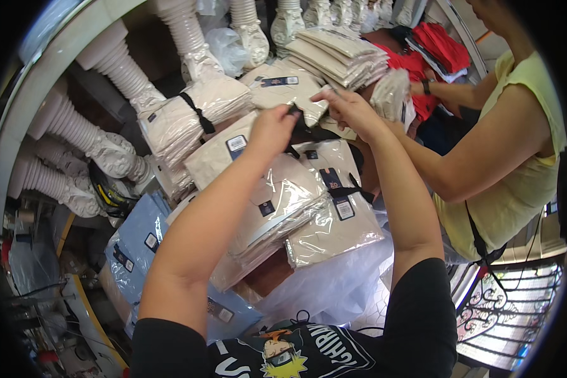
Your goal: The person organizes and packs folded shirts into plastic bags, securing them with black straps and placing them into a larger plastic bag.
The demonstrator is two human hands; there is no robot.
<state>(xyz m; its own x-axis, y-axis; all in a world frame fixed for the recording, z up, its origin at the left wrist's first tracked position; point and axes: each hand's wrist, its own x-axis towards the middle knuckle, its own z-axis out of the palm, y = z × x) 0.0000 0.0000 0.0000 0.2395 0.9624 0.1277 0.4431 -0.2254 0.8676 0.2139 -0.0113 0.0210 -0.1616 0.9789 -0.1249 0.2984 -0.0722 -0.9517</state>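
Both my hands are closed on a black cloth strip [306,131] over packs of beige folded garments [283,91] in clear plastic. My left hand [273,131] pinches the strip's left part. My right hand [349,112], a little higher, has thumb and forefinger pressed together at its right part. Below my hands lies another stack of beige packs [290,183] with dark tags. A bundle at the left [170,126] is bound by a black strip [198,113]. One more bundle [334,233], near my right forearm, has a knotted black strip [353,189] across it.
At the right, a co-worker in a yellow top [485,208] reaches toward red garments [431,53] and a plastic-wrapped pack [392,94]. Untied beige packs [337,53] are stacked at the back. White carved balusters [129,66] line the far and left sides. Blue packs [138,230] lie lower left.
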